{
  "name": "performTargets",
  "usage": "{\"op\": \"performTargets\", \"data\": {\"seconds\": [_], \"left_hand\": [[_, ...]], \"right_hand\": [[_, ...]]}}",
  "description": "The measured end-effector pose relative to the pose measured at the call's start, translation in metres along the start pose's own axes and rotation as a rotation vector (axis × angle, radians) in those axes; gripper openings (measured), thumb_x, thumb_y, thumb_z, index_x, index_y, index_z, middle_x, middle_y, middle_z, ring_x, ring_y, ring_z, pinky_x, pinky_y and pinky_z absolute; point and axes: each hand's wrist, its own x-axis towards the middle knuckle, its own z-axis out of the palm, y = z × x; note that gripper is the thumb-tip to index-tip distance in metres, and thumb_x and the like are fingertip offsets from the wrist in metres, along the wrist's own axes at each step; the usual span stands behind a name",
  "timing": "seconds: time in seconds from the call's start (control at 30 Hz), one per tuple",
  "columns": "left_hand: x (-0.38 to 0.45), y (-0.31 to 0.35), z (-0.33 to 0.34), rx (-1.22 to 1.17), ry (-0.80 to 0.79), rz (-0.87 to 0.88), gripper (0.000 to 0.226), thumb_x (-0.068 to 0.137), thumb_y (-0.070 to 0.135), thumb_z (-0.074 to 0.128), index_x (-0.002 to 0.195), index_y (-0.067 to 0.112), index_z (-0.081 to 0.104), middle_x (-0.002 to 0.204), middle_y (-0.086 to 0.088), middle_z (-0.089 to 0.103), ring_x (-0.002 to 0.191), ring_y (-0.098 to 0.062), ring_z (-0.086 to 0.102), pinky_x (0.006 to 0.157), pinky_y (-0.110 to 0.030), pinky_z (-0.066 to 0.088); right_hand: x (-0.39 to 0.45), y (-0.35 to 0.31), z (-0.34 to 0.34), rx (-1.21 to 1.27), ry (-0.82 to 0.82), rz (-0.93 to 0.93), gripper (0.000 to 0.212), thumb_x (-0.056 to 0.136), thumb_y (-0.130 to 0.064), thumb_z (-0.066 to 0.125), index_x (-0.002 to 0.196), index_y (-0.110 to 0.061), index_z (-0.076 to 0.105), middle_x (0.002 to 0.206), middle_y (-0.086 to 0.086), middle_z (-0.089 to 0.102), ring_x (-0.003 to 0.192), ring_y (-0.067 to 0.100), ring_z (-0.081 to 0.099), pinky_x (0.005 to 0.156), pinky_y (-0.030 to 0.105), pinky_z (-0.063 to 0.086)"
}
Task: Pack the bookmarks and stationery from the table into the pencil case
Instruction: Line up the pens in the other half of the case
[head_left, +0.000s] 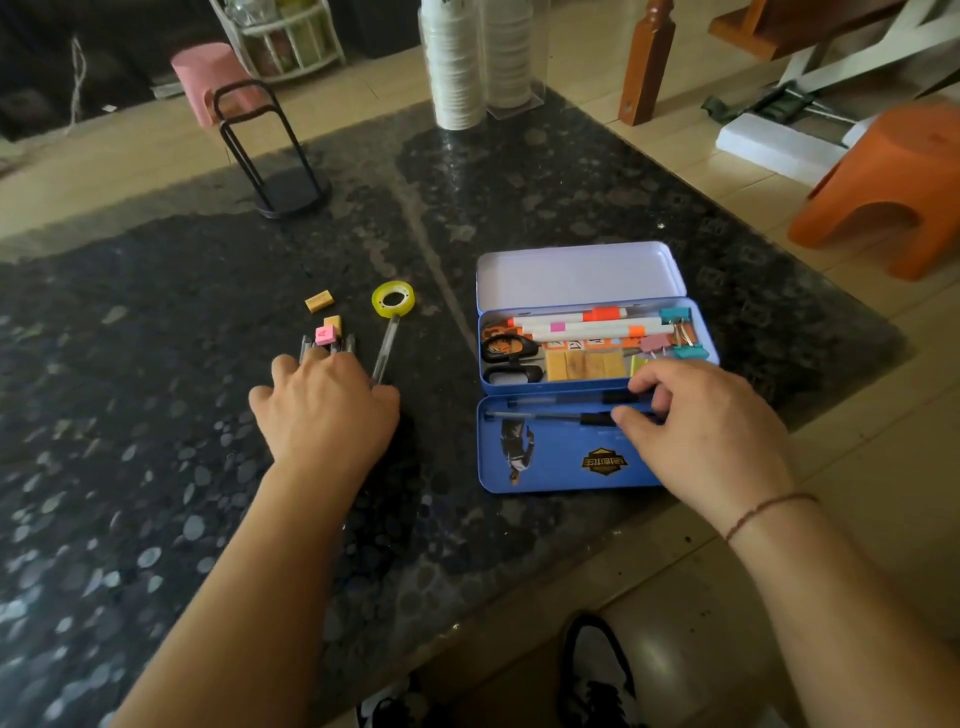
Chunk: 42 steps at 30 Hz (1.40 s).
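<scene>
A blue tin pencil case lies open at the right of the dark table. Its middle tray holds markers, black scissors, binder clips and yellow erasers. Two black-capped pens lie in the near tray, and my right hand pinches the end of one. My left hand covers a bunch of pens on the table, fingers curled over them. A pink eraser and a yellow eraser sit at their tips. Another yellow eraser, a tape roll and a clear pen lie close by.
A black wire stand and a tall stack of paper cups stand at the table's far side. An orange stool sits on the floor to the right. The table's edge runs just right of the case.
</scene>
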Motion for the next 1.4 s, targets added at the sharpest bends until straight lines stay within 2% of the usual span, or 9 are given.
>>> {"op": "performTargets", "data": {"seconds": [0.13,0.23,0.37,0.6,0.77,0.93,1.07,1.27,1.4], "left_hand": [[-0.019,0.008,-0.018,-0.252,0.187,0.252,0.012,0.081,0.033,0.057,0.083,0.023,0.064,0.083,0.003,0.057,0.086,-0.025,0.056,0.071,-0.035,0.041],[-0.047,0.036,-0.015,-0.406,0.125,0.612,0.009,0.080,0.031,0.057,0.085,0.025,0.062,0.082,0.007,0.062,0.080,-0.020,0.058,0.072,-0.040,0.048],[-0.059,0.064,0.011,-0.373,0.119,0.758,0.011,0.083,0.033,0.064,0.090,0.025,0.064,0.087,0.009,0.062,0.085,-0.017,0.056,0.076,-0.037,0.041],[-0.042,0.062,0.021,-0.452,0.077,0.715,0.024,0.084,0.047,0.061,0.096,0.027,0.066,0.093,0.009,0.063,0.090,-0.012,0.057,0.080,-0.035,0.045],[-0.016,0.017,0.008,-0.429,0.300,0.254,0.019,0.081,0.042,0.065,0.079,0.024,0.061,0.079,0.006,0.058,0.077,-0.019,0.057,0.062,-0.034,0.049],[-0.005,-0.016,0.009,-0.157,0.013,-0.017,0.043,0.079,0.058,0.063,0.102,0.022,0.060,0.106,-0.005,0.058,0.105,-0.030,0.055,0.081,-0.044,0.047],[-0.001,-0.014,0.009,-0.121,0.026,-0.018,0.029,0.085,0.048,0.061,0.100,0.023,0.064,0.109,-0.005,0.060,0.107,-0.031,0.053,0.085,-0.045,0.042],[0.001,-0.010,0.010,-0.081,0.129,0.019,0.025,0.084,0.029,0.058,0.107,0.021,0.057,0.083,-0.002,0.056,0.092,-0.031,0.058,0.074,-0.038,0.031],[-0.001,-0.005,0.005,-0.199,0.102,0.045,0.033,0.081,0.023,0.060,0.113,0.020,0.055,0.087,-0.001,0.066,0.088,-0.030,0.061,0.075,-0.037,0.043]], "right_hand": [[0.005,0.003,-0.004,0.120,0.161,0.026,0.022,0.084,-0.032,0.066,0.104,-0.025,0.065,0.084,-0.007,0.059,0.078,0.011,0.055,0.055,0.021,0.039],[0.007,0.003,-0.007,0.209,0.240,0.040,0.022,0.084,-0.031,0.064,0.105,-0.025,0.063,0.091,-0.006,0.062,0.083,0.010,0.056,0.056,0.013,0.034],[0.007,0.004,-0.007,0.226,0.244,0.045,0.022,0.083,-0.027,0.064,0.105,-0.024,0.063,0.089,-0.006,0.063,0.083,0.008,0.056,0.056,0.010,0.031],[0.009,0.009,-0.006,0.194,0.189,0.068,0.020,0.084,-0.013,0.061,0.099,-0.026,0.066,0.097,-0.005,0.063,0.089,0.013,0.060,0.052,0.015,0.039],[0.008,0.010,-0.003,0.180,0.155,0.086,0.026,0.084,-0.012,0.062,0.106,-0.024,0.066,0.105,-0.004,0.060,0.093,0.010,0.055,0.061,0.018,0.042],[0.009,0.009,-0.001,0.168,0.164,0.071,0.022,0.084,-0.015,0.064,0.105,-0.023,0.065,0.106,-0.004,0.061,0.092,0.007,0.052,0.057,0.010,0.035],[0.007,0.006,0.000,0.156,0.162,0.067,0.020,0.085,-0.018,0.065,0.104,-0.023,0.064,0.108,-0.004,0.061,0.096,0.010,0.057,0.056,0.010,0.036],[0.008,0.006,-0.001,0.174,0.187,0.045,0.018,0.085,-0.019,0.065,0.103,-0.021,0.065,0.104,-0.004,0.061,0.092,0.007,0.054,0.056,0.011,0.038],[0.007,0.005,-0.002,0.196,0.201,0.019,0.016,0.085,-0.019,0.064,0.102,-0.020,0.065,0.104,-0.003,0.062,0.093,0.006,0.054,0.058,0.015,0.045]]}}
